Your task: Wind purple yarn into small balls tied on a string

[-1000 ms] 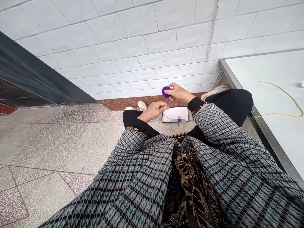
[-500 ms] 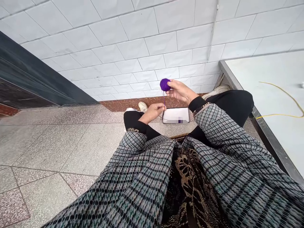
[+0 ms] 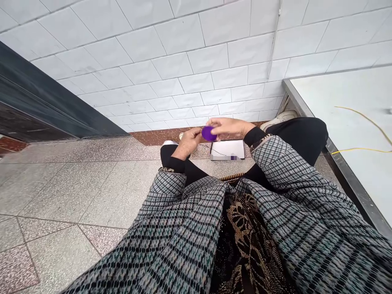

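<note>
A small purple ball of yarn [image 3: 208, 133] sits between my two hands, held out over my knees. My right hand [image 3: 231, 126] lies over the ball from the right with its fingers curled on it. My left hand [image 3: 189, 143] is closed and touches the ball's left side; a strand in its fingers cannot be made out. Below the hands a white flat box [image 3: 228, 149] lies on the floor between my feet. My arms are in checked grey sleeves.
A white table with a dark metal edge [image 3: 346, 171] stands on the right, a yellow cord [image 3: 364, 134] lying on it. White tiled wall ahead, a dark door [image 3: 45, 106] on the left, speckled floor tiles [image 3: 76, 192] on the left.
The right hand had lifted the ball with a strand stretched down to the left hand; now the ball has come down and both hands meet around it.
</note>
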Demonstrator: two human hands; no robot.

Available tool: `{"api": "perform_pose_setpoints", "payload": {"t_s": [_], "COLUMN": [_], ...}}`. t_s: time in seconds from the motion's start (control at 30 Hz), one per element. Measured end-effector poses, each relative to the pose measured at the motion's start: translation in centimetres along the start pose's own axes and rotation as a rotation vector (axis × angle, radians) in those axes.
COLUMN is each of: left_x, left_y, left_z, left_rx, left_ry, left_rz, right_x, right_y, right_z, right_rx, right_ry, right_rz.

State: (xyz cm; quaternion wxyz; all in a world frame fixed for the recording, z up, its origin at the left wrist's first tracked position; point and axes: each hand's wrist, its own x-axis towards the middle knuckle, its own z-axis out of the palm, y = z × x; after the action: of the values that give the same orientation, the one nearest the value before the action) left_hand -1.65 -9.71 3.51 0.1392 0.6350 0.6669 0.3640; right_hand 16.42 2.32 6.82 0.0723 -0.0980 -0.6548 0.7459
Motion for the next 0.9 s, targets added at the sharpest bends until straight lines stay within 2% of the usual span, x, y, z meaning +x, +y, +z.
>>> {"api": "perform_pose_setpoints", "payload": {"t_s": [0.1,0.2,0.27,0.33,0.4,0.5,0.6,0.67,0.73,0.8,0.9], "left_x": [-0.3,-0.5,-0.6,-0.7,-0.7,-0.7,-0.5,-0.3,-0.2,-0.1,-0.3], "left_y": [0.3,1.2,1.9,2.5,2.9,3.1,2.7,2.2,1.5,1.1,1.1], "left_z": [1.7,2.5,2.2,1.5,0.5,-1.0,-1.9,-1.8,-1.1,0.2,2.1], "left_rx": [-0.019,-0.017,-0.001,0.018,0.041,0.084,0.099,0.085,0.047,-0.014,-0.076], "left_ry": [-0.181,-0.375,-0.413,-0.384,-0.315,-0.155,-0.012,0.055,0.099,0.083,-0.087], "left_rz": [0.047,0.122,0.162,0.206,0.237,0.237,0.203,0.154,0.075,-0.004,-0.009], "right_x": [0.7,1.4,1.8,2.0,2.0,1.3,0.3,-0.3,-0.5,-0.3,0.4], "right_y": [-0.2,0.0,0.2,0.5,0.7,0.9,0.7,0.4,0.1,-0.1,-0.1], "right_z": [-0.5,-0.9,-1.1,-1.3,-1.4,-1.1,-0.4,-0.1,0.1,0.0,-0.3], "right_rx": [0.18,0.211,0.12,-0.034,-0.209,-0.378,-0.343,-0.239,-0.093,0.039,0.114], "right_ry": [0.213,0.375,0.46,0.513,0.498,0.314,0.013,-0.128,-0.134,-0.039,0.142], "right_rz": [-0.146,-0.173,-0.122,-0.044,0.055,0.164,0.159,0.112,0.031,-0.053,-0.098]}}
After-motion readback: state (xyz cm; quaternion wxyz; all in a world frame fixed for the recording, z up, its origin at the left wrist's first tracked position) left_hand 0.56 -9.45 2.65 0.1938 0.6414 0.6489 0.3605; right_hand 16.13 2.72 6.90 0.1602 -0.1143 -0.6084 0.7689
